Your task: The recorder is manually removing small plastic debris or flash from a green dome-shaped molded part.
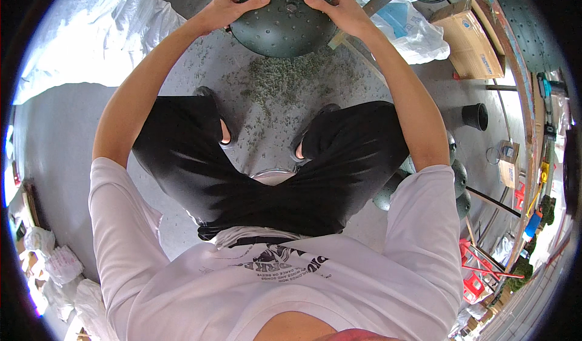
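A dark green dome-shaped shell (285,28) is held out in front of me, at the top of the head view. Small round bumps or dents dot its surface, and a hole shows near its middle. My left hand (229,8) grips its left rim, the thumb laid across the top. On the right rim my right hand (344,12) holds on the same way, thumb pointing inward. The other fingers of both hands are mostly hidden behind the edge. Greenish shavings (282,80) are scattered on the grey floor under the shell.
White plastic sheeting (91,31) lies to the left, with more plastic (412,37) at the far right. A cardboard box (467,40) stands beside it. A black bucket (474,117), red stools (474,286) and several dark green rounded pieces (462,177) are on my right.
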Tool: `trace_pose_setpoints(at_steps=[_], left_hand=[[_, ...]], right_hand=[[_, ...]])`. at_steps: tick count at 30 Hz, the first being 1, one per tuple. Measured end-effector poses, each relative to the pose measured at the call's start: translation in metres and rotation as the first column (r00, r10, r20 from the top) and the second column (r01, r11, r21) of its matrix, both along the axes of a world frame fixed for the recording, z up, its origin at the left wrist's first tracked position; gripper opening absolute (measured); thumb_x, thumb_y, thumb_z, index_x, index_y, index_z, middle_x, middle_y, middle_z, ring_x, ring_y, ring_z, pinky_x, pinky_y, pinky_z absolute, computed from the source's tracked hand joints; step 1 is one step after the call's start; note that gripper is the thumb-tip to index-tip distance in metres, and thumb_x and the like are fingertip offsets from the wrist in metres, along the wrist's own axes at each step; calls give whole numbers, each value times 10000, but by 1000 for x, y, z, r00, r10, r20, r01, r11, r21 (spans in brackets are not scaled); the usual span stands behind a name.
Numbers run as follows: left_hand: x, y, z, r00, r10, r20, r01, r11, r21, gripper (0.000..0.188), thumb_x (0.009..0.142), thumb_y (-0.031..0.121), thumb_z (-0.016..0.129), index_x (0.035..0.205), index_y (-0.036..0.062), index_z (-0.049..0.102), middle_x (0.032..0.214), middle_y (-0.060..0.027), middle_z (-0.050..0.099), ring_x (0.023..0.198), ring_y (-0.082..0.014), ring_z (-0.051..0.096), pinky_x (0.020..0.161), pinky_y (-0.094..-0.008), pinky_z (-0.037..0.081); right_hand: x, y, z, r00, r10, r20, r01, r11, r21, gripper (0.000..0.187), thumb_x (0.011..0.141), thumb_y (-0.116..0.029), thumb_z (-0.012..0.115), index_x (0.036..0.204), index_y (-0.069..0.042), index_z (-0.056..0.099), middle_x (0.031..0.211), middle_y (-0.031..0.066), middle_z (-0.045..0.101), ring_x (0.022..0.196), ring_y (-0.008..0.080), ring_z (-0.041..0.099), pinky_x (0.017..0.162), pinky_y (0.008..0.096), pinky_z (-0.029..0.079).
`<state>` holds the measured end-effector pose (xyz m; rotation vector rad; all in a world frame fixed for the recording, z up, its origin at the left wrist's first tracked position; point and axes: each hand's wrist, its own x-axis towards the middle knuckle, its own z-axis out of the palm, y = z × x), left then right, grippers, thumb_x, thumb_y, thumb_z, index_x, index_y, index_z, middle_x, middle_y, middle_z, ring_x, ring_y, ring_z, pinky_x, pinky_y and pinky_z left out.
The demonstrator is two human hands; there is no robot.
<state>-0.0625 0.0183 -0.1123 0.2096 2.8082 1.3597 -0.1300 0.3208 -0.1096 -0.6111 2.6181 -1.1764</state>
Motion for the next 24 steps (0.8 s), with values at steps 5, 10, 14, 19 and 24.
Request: trace_pose_setpoints(at_steps=[5,10,14,19,24], left_hand=[[6,7,16,994,-20,111,12,998,68,943,827,707,699,1493,68,502,1261,-233,661,1142,-312,671,979,-384,535],[3,4,15,988,4,153,-3,1000,-5,929,833,707,690,1490,76,508,1263,-228,662,1145,-318,669,989,-382,531],[-1,1,9,999,-14,46,14,1000,-4,934,844,752,625,1503,102,498,1198,-191,686,1006,-242,680,715,-301,528],[-8,-8,9,993,-31,118,24,998,62,938,818,744,667,1494,113,510,1289,-217,648,1147,-306,666,884,-359,573],[-19,0,69,997,25,77,-32,995,91,950,875,731,613,1514,48,451,1311,-190,645,1175,-355,643,965,-426,556]], right_hand=[[0,4,-2,999,-23,24,22,999,31,1090,766,-814,651,1437,32,501,1220,254,656,1085,353,687,913,421,548],[-5,4,-3,1000,-12,-19,13,998,68,1122,754,-828,649,1451,35,488,1232,267,652,1105,365,683,928,432,548],[-7,4,-9,997,-11,-81,18,996,87,1160,739,-848,644,1457,47,477,1221,280,654,1111,377,680,957,436,539],[-1,-3,-3,999,-5,-34,6,998,57,1180,728,-854,646,1458,57,472,1215,287,654,1113,377,677,894,427,561],[16,-16,62,947,-111,301,193,946,-261,904,866,-655,692,1504,-64,445,1400,177,586,1298,292,570,1074,432,447]])
